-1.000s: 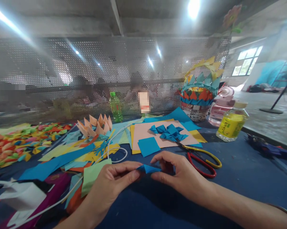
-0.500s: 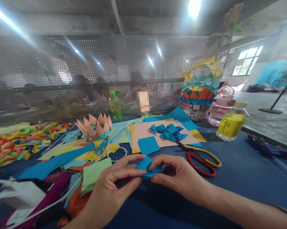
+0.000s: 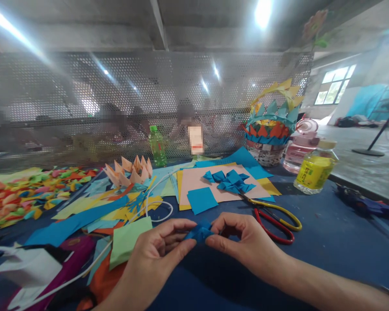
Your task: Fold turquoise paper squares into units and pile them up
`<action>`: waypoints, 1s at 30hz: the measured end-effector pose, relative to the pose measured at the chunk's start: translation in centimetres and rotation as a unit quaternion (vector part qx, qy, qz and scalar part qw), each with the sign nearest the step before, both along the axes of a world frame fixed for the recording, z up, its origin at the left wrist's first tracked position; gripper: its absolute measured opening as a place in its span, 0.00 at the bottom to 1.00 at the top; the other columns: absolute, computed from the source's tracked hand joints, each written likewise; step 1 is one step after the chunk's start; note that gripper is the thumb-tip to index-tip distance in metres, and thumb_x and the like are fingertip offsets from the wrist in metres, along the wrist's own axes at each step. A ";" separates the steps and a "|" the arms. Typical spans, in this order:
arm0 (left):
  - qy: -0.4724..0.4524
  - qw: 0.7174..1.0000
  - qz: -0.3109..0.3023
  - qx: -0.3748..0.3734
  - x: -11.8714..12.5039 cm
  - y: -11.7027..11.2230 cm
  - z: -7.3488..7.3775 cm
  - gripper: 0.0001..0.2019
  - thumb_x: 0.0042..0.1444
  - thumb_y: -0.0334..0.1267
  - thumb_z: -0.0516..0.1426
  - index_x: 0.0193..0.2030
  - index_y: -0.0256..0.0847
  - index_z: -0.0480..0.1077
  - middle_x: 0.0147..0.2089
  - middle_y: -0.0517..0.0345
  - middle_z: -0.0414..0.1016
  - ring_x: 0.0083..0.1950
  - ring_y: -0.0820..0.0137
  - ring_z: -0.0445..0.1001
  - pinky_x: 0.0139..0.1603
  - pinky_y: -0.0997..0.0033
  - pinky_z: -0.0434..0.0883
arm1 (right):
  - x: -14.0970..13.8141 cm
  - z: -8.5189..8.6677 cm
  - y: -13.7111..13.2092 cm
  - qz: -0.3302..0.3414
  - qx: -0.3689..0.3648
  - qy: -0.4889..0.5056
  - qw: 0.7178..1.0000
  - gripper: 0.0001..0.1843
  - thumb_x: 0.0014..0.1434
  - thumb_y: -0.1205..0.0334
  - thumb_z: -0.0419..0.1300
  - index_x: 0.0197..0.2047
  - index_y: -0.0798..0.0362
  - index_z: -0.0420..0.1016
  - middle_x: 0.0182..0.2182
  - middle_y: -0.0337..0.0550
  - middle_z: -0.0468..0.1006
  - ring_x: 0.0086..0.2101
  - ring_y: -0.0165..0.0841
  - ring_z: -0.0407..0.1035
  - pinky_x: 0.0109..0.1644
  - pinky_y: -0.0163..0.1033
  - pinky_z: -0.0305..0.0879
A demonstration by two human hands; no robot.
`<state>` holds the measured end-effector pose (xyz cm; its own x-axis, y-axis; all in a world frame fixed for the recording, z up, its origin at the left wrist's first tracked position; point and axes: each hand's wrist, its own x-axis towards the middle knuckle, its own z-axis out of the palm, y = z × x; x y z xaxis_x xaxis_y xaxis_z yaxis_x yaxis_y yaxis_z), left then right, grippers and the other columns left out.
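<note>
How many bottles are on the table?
3: a green bottle by the perforated screen, a pink bottle beside the basket, and a yellow-labelled bottle in front of the pink one. Others could be hidden behind things.

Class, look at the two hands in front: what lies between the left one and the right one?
In the head view, a piece of folded blue paper lies between the left hand and right hand, at their fingertips.

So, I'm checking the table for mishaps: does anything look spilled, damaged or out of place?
Nothing looks spilled or damaged. The one oddity is the white cable trailing across the paper scraps, left of the pale pink sheet: it looks out of place amid loose paper.
</note>
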<state>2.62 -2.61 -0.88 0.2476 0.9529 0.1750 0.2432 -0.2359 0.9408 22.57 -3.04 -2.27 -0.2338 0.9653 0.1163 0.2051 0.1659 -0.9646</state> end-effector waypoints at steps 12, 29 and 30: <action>0.065 0.990 0.004 0.125 -0.4 0.0 -1.2 0.06 0.51 0.33 0.62 0.36 0.48 0.75 0.40 0.65 0.81 0.38 0.72 0.79 0.39 0.82 0.74 | -0.1 0.1 -0.1 -0.015 0.011 0.034 0.999 0.10 0.50 0.60 0.65 0.24 0.54 0.69 0.26 0.39 0.75 0.29 0.31 0.66 0.36 0.36 0.61; 0.040 0.998 0.017 0.038 -0.1 0.0 -0.1 0.03 0.48 0.37 0.63 0.26 0.45 0.75 0.31 0.63 0.79 0.31 0.71 0.77 0.32 0.81 0.72 | -0.1 0.4 -0.2 -0.015 0.033 0.056 0.998 0.10 0.50 0.63 0.66 0.23 0.54 0.69 0.29 0.40 0.76 0.33 0.31 0.69 0.40 0.37 0.64; 0.043 0.998 0.022 0.032 -0.1 0.0 0.0 0.03 0.48 0.37 0.63 0.25 0.45 0.75 0.29 0.63 0.79 0.30 0.72 0.76 0.30 0.82 0.72 | -0.1 0.4 -0.2 -0.012 0.033 0.057 0.998 0.10 0.50 0.63 0.66 0.23 0.54 0.69 0.29 0.40 0.77 0.33 0.32 0.70 0.40 0.37 0.64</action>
<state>2.56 -2.59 -0.83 0.2231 0.9506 0.2160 0.3340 -0.2828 0.8991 22.42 -3.25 -1.88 -0.1923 0.9599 0.2041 0.0999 0.2260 -0.9690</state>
